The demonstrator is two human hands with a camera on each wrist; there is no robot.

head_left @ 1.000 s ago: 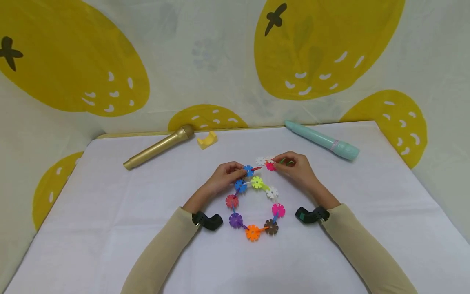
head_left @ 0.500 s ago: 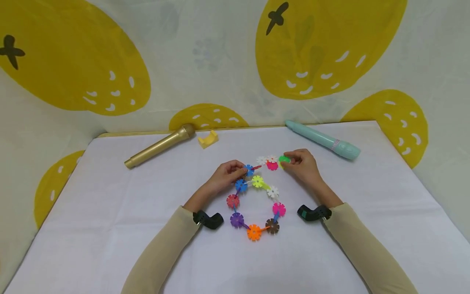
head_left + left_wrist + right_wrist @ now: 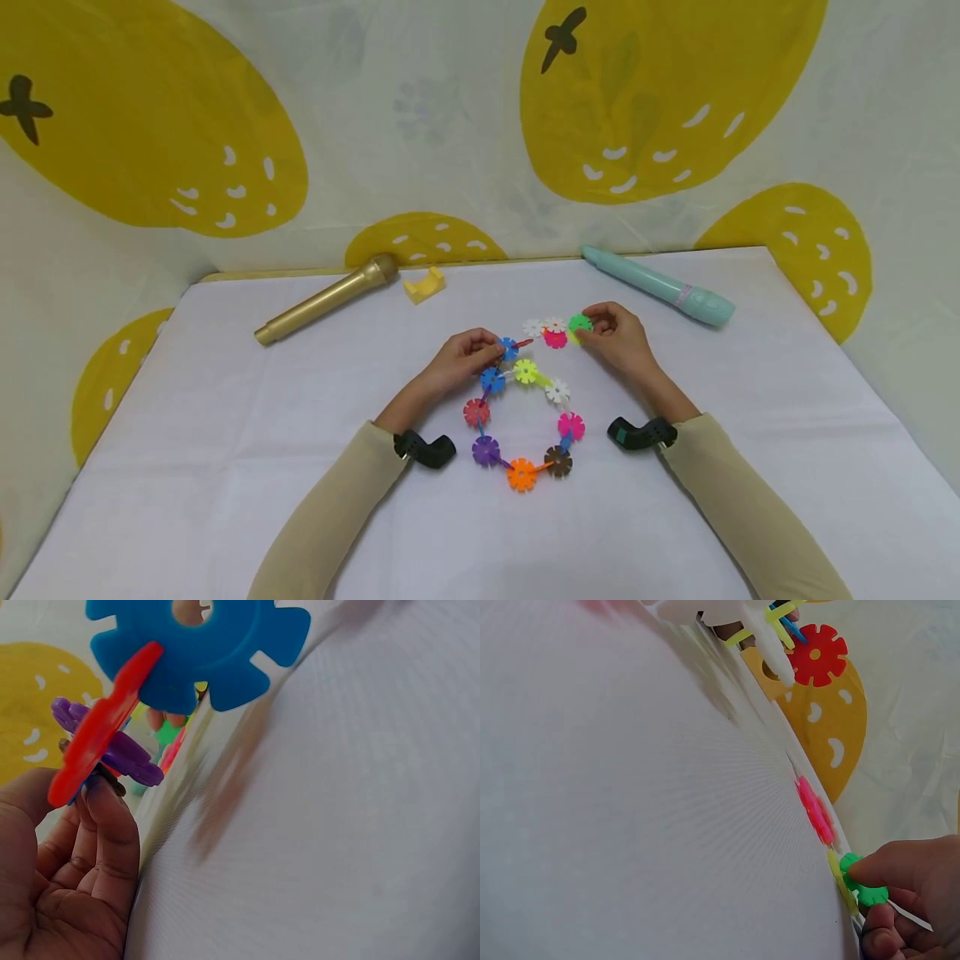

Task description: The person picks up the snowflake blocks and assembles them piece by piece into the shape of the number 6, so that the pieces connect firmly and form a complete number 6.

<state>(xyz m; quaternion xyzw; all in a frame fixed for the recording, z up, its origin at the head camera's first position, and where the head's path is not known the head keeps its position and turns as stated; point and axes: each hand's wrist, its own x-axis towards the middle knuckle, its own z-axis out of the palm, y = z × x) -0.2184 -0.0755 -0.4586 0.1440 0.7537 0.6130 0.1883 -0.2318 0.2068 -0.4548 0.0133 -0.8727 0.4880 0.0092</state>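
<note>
Slotted flower-shaped plastic discs are linked into a ring-shaped chain (image 3: 522,475) in several colours. My left hand (image 3: 465,360) pinches the chain at its upper left, beside a blue disc (image 3: 508,348). From that blue disc a red disc (image 3: 105,724) stands edge-on in the left wrist view. Between the thumb and fingers of my right hand (image 3: 621,337) is a green disc (image 3: 864,880), with a yellow disc (image 3: 843,883) close against it. Loose white discs (image 3: 533,327) and a pink disc (image 3: 556,339) lie between the two hands.
A gold toy microphone (image 3: 326,300) lies at the back left, with a yellow curved block (image 3: 424,285) beside it. At the back right is a mint-green microphone (image 3: 660,286). A fruit-print cloth (image 3: 450,125) hangs behind the white table (image 3: 187,500).
My right hand has drawn away from the pink disc, a little to the right and back, and the green disc now shows at its fingertips. My left hand stays in place.
</note>
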